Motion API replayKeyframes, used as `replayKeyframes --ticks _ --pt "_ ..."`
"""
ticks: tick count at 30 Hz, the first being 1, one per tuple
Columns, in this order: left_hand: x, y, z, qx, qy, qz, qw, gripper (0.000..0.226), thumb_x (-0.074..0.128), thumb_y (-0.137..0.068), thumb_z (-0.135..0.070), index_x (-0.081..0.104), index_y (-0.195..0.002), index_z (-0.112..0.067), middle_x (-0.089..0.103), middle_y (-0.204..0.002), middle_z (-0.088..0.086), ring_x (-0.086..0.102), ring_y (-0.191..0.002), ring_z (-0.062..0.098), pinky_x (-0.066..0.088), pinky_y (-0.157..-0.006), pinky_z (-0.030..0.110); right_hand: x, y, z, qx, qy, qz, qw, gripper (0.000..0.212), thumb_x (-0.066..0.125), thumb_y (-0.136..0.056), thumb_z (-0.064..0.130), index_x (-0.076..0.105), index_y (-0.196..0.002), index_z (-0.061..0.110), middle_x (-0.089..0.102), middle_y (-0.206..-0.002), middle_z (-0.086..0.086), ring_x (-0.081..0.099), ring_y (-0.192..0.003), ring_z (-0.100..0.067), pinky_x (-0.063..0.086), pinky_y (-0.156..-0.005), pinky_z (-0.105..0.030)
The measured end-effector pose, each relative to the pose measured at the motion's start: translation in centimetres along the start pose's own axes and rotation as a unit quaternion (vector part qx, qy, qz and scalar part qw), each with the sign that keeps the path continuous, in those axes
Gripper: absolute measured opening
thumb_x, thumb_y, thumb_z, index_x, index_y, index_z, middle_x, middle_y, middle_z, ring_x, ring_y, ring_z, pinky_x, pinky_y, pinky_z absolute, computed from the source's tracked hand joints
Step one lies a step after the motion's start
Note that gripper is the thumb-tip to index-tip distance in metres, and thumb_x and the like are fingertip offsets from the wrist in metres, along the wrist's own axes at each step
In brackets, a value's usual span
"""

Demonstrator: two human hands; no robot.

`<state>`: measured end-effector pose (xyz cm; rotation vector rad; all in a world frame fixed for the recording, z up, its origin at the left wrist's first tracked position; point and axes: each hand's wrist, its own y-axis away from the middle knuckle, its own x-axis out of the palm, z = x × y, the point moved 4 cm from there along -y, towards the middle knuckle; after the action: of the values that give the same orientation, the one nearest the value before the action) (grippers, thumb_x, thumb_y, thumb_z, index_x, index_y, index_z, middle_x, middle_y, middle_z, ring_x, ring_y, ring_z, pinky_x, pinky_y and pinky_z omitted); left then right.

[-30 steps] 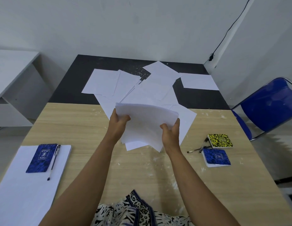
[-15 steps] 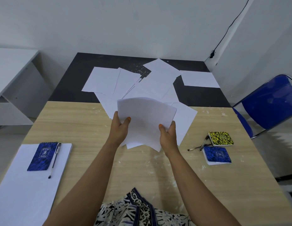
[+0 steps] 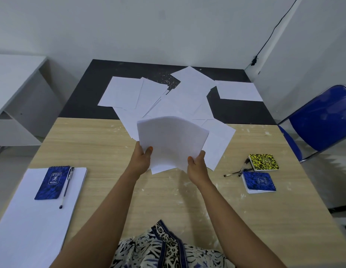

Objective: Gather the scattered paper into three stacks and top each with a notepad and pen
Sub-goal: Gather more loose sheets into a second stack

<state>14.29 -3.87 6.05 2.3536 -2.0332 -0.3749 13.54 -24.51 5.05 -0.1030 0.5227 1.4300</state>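
Observation:
A bundle of white sheets [image 3: 171,141] stands nearly upright above the table's middle. My left hand [image 3: 141,161] grips its left edge and my right hand [image 3: 197,165] grips its right lower edge, thumbs on the near face. Behind it, several loose white sheets [image 3: 164,97] lie scattered and overlapping across the far half of the table. At the near left lies a squared paper stack [image 3: 33,219] topped by a blue notepad [image 3: 52,182] and a pen [image 3: 66,187]. On the right lie a yellow-black notepad [image 3: 263,162], a blue notepad [image 3: 258,182] and two pens [image 3: 238,171].
The wooden table [image 3: 102,151] ends in a black far section [image 3: 87,97] against the wall. A blue chair [image 3: 322,120] stands at the right edge. A white desk [image 3: 11,78] stands to the left. A cable [image 3: 272,31] runs down the wall corner.
The held bundle has been tipped from bent-over to nearly upright, and both hands have drawn it a little nearer to me. Everything lying on the table has stayed put.

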Motion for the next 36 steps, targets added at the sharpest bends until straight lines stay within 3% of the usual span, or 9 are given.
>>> replayKeyframes --ticks 4,6,8,12,17,20,23,29,36 --pt "-0.2 0.0 0.0 0.002 -0.027 -0.007 1.0 0.035 0.043 -0.101 -0.016 0.04 -0.136 -0.014 0.054 -0.128 0.003 0.053 -0.117 0.02 0.045 -0.099 0.039 0.0 0.1 -0.2 -0.043 0.078 -0.059 0.994 0.019 0.035 -0.101 0.015 0.037 -0.119 0.009 0.057 -0.108 -0.009 0.055 -0.099 -0.029 0.047 -0.083 -0.041" --pt "-0.1 0.1 -0.3 0.016 -0.028 -0.011 0.999 0.036 0.042 -0.101 -0.014 0.04 -0.137 -0.013 0.053 -0.128 0.004 0.052 -0.116 0.019 0.045 -0.096 0.037 0.0 0.2 -0.2 -0.061 0.083 -0.077 0.992 0.022 0.035 -0.102 0.018 0.035 -0.121 0.007 0.057 -0.095 -0.01 0.055 -0.089 -0.029 0.046 -0.076 -0.042" --pt "0.0 0.4 -0.2 0.026 -0.028 -0.012 0.999 0.035 0.041 -0.101 -0.012 0.038 -0.137 -0.011 0.051 -0.127 0.002 0.051 -0.114 0.017 0.044 -0.092 0.032 0.0 0.2 -0.3 -0.059 0.076 -0.078 0.992 0.019 0.035 -0.102 0.018 0.033 -0.118 0.007 0.05 -0.078 -0.005 0.052 -0.076 -0.028 0.041 -0.066 -0.037" --pt "0.5 1.0 0.8 -0.002 -0.047 0.006 0.999 0.038 0.039 -0.1 -0.004 0.029 -0.136 -0.006 0.043 -0.128 0.004 0.046 -0.118 0.019 0.041 -0.093 0.033 0.4 0.1 -1.4 -0.018 0.097 -0.039 0.994 0.026 0.034 -0.099 0.011 0.029 -0.124 0.007 0.045 -0.075 -0.001 0.049 -0.072 -0.027 0.035 -0.062 -0.034" --pt "0.1 1.0 1.5 -0.022 -0.072 -0.014 0.997 0.033 0.038 -0.1 -0.009 0.037 -0.133 -0.01 0.051 -0.123 0.0 0.051 -0.11 0.018 0.042 -0.089 0.033 0.2 0.2 -1.9 -0.015 0.113 -0.06 0.992 0.021 0.033 -0.1 0.011 0.033 -0.12 0.007 0.053 -0.085 -0.008 0.055 -0.078 -0.031 0.045 -0.069 -0.041" --pt "0.0 1.1 1.3 -0.035 -0.089 -0.045 0.994 0.025 0.041 -0.1 -0.009 0.043 -0.125 -0.006 0.051 -0.107 -0.002 0.051 -0.096 0.017 0.039 -0.081 0.03 0.2 0.1 -2.3 -0.008 0.118 -0.052 0.992 0.021 0.033 -0.1 0.011 0.035 -0.121 0.007 0.052 -0.084 -0.007 0.051 -0.074 -0.027 0.039 -0.063 -0.034" --pt "0.2 1.1 1.9 -0.071 -0.113 -0.042 0.99 0.029 0.04 -0.098 -0.008 0.042 -0.127 -0.003 0.049 -0.11 0.002 0.048 -0.097 0.02 0.037 -0.082 0.031 0.2 0.1 -3.4 0.013 0.134 -0.02 0.991 0.024 0.033 -0.1 0.01 0.036 -0.123 0.007 0.05 -0.089 -0.01 0.049 -0.073 -0.024 0.036 -0.06 -0.031" --pt "1.8 1.8 4.4 -0.125 -0.133 -0.009 0.983 0.033 0.039 -0.097 -0.006 0.038 -0.129 0.0 0.046 -0.112 0.004 0.045 -0.1 0.021 0.035 -0.085 0.031 -0.3 0.7 -6.1 0.086 0.135 0.026 0.987 0.035 0.035 -0.097 0.011 0.037 -0.132 0.011 0.056 -0.114 -0.01 0.054 -0.09 -0.023 0.043 -0.075 -0.032" --pt "4.1 2.0 6.2 -0.142 -0.139 0.019 0.98 0.019 0.039 -0.096 -0.003 0.038 -0.115 -0.007 0.045 -0.11 0.006 0.046 -0.099 0.022 0.036 -0.083 0.03 -1.7 1.7 -9.7 0.139 0.2 0.071 0.967 0.045 0.051 -0.091 0.021 0.042 -0.133 0.007 0.049 -0.131 -0.009 0.052 -0.115 -0.027 0.043 -0.09 -0.032"
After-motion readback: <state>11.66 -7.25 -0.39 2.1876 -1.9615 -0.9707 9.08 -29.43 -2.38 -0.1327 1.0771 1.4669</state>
